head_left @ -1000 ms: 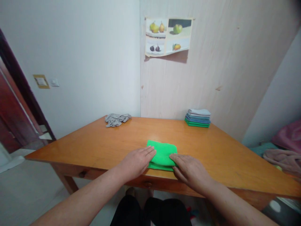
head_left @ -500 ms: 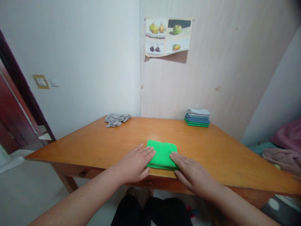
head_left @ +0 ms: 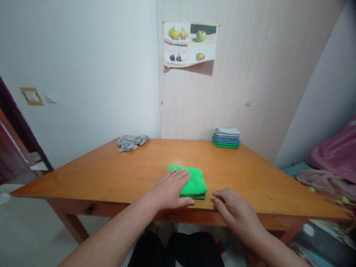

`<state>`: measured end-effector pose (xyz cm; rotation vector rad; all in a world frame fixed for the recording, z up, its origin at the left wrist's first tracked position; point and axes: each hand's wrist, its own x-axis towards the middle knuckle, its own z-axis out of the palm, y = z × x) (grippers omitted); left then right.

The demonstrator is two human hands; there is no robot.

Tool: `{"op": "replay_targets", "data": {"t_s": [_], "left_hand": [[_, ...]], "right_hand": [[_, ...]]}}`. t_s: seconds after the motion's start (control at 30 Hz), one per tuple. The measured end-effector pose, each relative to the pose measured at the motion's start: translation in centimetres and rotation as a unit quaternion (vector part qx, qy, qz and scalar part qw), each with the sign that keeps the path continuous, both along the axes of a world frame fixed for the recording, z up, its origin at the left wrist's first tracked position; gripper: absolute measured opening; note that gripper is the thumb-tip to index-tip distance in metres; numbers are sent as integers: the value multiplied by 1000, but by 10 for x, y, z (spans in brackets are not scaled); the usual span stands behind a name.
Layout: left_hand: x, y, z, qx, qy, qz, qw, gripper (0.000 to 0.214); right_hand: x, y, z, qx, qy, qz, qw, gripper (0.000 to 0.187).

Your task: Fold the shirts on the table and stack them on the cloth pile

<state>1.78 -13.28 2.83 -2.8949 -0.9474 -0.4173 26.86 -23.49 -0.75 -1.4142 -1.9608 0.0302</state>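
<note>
A folded bright green cloth lies near the front edge of the wooden table. My left hand rests flat on the cloth's left part, fingers stretched over it and thumb along its front edge. To the right of the cloth, my right hand is apart from it, with the fingers bent and a gap between thumb and forefinger; nothing shows in it.
At the back right of the table stands a stack of folded cloths, green, blue and pale. A crumpled striped cloth lies at the back left. Behind the table is a wall with a fruit poster. Heaped fabrics sit at the far right.
My right hand has come off the green cloth and moved to its right, its fingers bending. My left hand has slid further onto the cloth. The view has turned slightly right.
</note>
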Motion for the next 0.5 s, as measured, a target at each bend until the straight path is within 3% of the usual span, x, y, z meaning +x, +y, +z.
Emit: {"op": "replay_targets", "data": {"t_s": [0.2,0.3,0.4,0.5], "left_hand": [[-14,-18,0,1,22,-14,1000,94],[-22,-29,3,2,29,-18,999,96],[-26,-39,6,0,41,-16,999,94],[-23,-48,8,8,46,-8,999,93]], "right_hand": [[-14,-27,-24,-77,114,19,990,21],[-25,-34,-39,-141,191,18,971,25],[-42,-33,-45,-261,340,32,903,37],[-59,-27,-43,-346,514,53,783,45]]}}
